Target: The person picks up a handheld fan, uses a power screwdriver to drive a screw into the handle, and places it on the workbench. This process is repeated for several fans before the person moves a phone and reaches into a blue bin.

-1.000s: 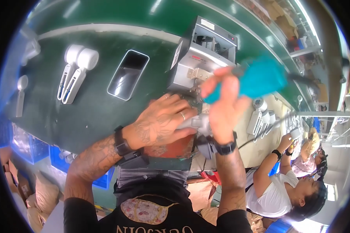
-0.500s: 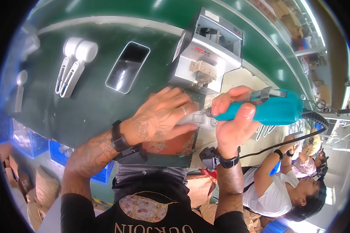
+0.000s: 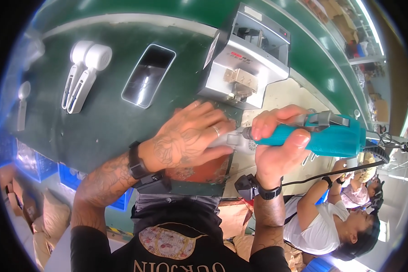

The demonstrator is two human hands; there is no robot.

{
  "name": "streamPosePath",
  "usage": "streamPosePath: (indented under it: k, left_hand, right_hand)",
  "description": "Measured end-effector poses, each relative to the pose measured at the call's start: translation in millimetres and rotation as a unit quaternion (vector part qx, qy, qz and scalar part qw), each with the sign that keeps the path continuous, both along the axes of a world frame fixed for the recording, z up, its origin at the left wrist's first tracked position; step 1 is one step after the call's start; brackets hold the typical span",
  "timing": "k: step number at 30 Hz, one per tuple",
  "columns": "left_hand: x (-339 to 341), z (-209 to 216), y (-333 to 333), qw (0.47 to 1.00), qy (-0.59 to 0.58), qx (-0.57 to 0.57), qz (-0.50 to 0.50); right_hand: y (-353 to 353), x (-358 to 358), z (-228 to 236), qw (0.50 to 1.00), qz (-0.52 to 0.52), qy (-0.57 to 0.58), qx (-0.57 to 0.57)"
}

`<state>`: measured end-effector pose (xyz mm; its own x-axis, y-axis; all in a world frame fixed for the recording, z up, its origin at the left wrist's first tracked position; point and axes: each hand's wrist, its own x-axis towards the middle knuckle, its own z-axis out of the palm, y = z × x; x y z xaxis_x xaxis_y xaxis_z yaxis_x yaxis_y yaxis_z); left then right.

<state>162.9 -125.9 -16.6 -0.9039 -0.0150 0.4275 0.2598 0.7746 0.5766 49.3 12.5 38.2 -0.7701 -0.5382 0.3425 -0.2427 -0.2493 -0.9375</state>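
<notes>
My left hand (image 3: 186, 138) is closed on a white handheld fan (image 3: 248, 145), pressing it down at the front of the bench; its round grille shows beyond my fingers. My right hand (image 3: 276, 156) grips a teal electric screwdriver (image 3: 333, 138) lying nearly level. The driver's nose points left at the fan's neck, close to my left fingertips. Whether the bit touches a screw is hidden. Beneath my left hand is a worn reddish pad (image 3: 199, 171). Two white fans (image 3: 88, 68) lie side by side at the far left, and another white fan (image 3: 22, 102) rests beyond them.
A grey metal machine (image 3: 247, 59) stands behind my hands. A phone (image 3: 148, 76) lies on the green bench (image 3: 109, 131). The driver's black cable (image 3: 322, 177) hangs toward the right. Another person (image 3: 322, 222) works at the right. Blue crates (image 3: 36, 161) sit below the left edge.
The rear of the screwdriver has swung slightly right and nearer to me, along with my right hand. My left hand stays on the fan. The view has shifted a little.
</notes>
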Motion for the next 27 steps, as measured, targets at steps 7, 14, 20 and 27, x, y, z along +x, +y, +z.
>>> streamPosePath:
  k: [7,14,20,27]
  left_hand:
    - [0,2,-1,1.0,-0.004,-0.012,-0.003]
    - [-2,4,1,1.0,-0.004,-0.019,-0.001]
    - [1,0,-1,1.0,0.015,-0.024,0.007]
    - [5,2,0,1.0,0.027,0.005,0.005]
  right_hand:
    - [-5,0,-10,1.0,0.019,-0.01,-0.017]
    - [-5,0,-10,0.999,0.032,0.012,-0.017]
    - [-10,2,-1,1.0,0.005,0.01,0.008]
    - [-55,-22,14,0.993,-0.037,0.095,-0.054]
